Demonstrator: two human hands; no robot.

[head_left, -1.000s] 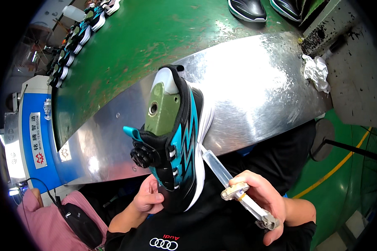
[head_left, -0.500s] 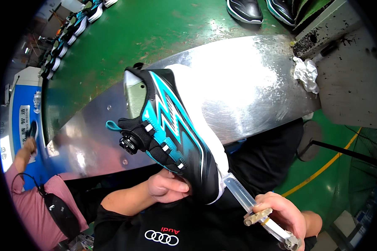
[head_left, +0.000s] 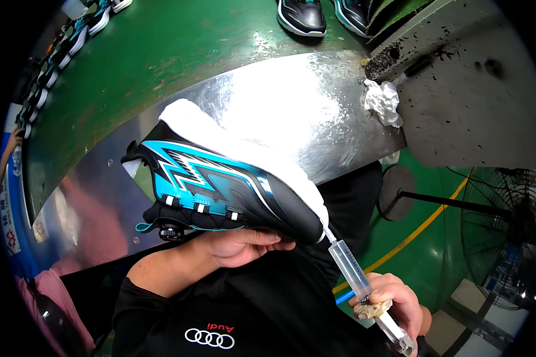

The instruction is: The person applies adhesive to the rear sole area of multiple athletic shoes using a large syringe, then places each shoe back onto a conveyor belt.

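A black and turquoise sneaker (head_left: 220, 172) with a thick white sole lies tilted on its side in the air, its toe toward the lower right. My left hand (head_left: 244, 245) grips it from below around the upper near the toe; some fingers are hidden behind the shoe. A clear plastic syringe (head_left: 349, 271) is in my right hand (head_left: 393, 297), with the fingers wrapped round its flange and plunger. Its narrow tip meets the seam between sole and upper at the toe. Dried tan residue clings to the syringe flange.
Beneath the shoe is a shiny metal plate (head_left: 268, 77) on a green worktable (head_left: 178, 53). Crumpled white tissue (head_left: 383, 102) lies at its right end. Two black shoes (head_left: 304, 16) stand at the far side, with more shoes in a row at far left. A floor fan (head_left: 503, 226) stands at right.
The sneaker has turned so its sole faces up and away and its heel has swung down to the left. The syringe tip stays at the toe. My view has shifted to the right.
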